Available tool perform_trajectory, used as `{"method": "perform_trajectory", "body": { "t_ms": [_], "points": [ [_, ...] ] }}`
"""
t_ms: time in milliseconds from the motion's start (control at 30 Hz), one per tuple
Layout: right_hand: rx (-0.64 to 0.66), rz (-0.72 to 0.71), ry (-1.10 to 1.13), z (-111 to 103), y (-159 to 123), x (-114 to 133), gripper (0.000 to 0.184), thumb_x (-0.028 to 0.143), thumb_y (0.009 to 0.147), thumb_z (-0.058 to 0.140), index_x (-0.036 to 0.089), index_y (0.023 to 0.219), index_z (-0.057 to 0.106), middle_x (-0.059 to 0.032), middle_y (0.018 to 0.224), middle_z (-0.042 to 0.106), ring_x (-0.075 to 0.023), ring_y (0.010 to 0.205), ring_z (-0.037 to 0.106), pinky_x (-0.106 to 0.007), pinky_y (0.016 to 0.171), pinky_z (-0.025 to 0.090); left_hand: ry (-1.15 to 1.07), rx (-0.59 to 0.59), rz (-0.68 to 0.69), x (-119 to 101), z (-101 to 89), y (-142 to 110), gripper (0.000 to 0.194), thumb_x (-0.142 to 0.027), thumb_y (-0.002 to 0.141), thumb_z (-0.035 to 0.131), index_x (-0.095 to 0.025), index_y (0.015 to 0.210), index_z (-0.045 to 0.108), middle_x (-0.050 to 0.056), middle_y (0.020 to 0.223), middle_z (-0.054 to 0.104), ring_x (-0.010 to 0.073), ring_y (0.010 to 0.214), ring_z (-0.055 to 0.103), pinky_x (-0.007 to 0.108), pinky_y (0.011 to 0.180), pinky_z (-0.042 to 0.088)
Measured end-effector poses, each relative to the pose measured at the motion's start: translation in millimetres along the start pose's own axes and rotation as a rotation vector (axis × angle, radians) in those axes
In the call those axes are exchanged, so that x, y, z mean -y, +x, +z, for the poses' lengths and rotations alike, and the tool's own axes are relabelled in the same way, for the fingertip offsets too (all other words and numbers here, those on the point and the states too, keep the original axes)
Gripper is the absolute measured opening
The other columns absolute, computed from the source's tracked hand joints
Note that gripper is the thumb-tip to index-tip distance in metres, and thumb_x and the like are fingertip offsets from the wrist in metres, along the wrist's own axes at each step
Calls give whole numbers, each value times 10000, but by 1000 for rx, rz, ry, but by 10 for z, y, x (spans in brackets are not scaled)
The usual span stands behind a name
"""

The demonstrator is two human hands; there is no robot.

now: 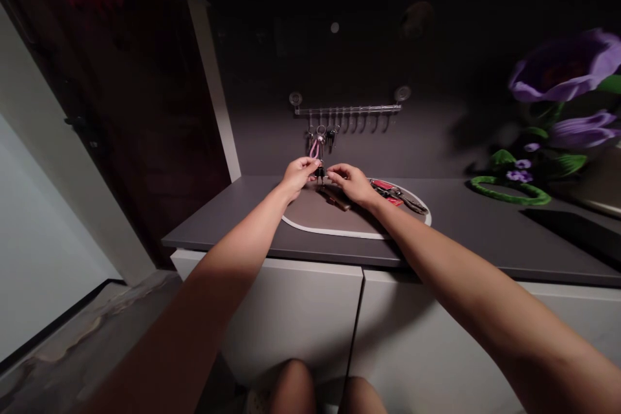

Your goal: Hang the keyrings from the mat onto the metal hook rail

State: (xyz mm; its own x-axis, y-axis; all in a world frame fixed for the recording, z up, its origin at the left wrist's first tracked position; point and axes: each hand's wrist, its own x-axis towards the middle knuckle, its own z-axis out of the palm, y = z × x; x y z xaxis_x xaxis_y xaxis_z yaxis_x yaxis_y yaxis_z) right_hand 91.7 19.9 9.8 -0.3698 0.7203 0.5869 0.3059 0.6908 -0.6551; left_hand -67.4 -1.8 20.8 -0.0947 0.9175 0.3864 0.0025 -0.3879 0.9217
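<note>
My left hand (297, 180) is closed, thumb and fingers pinched at a bunch of dark keys (321, 172). A pink strap loop (314, 149) hangs just above those fingertips, below the hook rail (349, 110). Just right of the keys is my right hand (353, 185), its fingers curved and a little apart, with nothing visible between them. Other keys (330, 135) hang from the rail's left hooks. Under the hands, a brown oblong item (336, 198) lies on a brown mat (320, 220) with a white rim. Red and dark small items (388, 191) lie beyond my right wrist.
The mat lies on a dark countertop (233, 213) above white cabinet doors (295, 310). Purple artificial flowers (567, 74) with a green ring base (509, 197) stand at right. A dark door (116, 90) is at left.
</note>
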Motion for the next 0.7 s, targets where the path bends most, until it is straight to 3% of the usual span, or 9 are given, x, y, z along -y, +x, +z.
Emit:
{"method": "perform_trajectory", "body": {
  "t_ms": [200, 700],
  "points": [
    [-13, -1, 155, 16, 9, 10, 263, 372, 744, 537, 154, 884, 584, -33, 846, 617, -114, 755, 537, -244, 738, 432, -39, 45, -21, 12, 37, -28, 277, -342, 659, 655, -127, 827, 606, 18, 808, 616, 80, 698, 545, 200, 619, 436],
    [-47, 70, 246, -18, -12, 68, 221, 359, 704, 556, 149, 770, 553, 9, 712, 550, -85, 630, 477, -218, 652, 414, -137, 119, -49, 68, 78, -52, 326, -353, 578, 719, -129, 791, 618, 17, 786, 605, 73, 682, 540, 215, 646, 457]
  ]
}}
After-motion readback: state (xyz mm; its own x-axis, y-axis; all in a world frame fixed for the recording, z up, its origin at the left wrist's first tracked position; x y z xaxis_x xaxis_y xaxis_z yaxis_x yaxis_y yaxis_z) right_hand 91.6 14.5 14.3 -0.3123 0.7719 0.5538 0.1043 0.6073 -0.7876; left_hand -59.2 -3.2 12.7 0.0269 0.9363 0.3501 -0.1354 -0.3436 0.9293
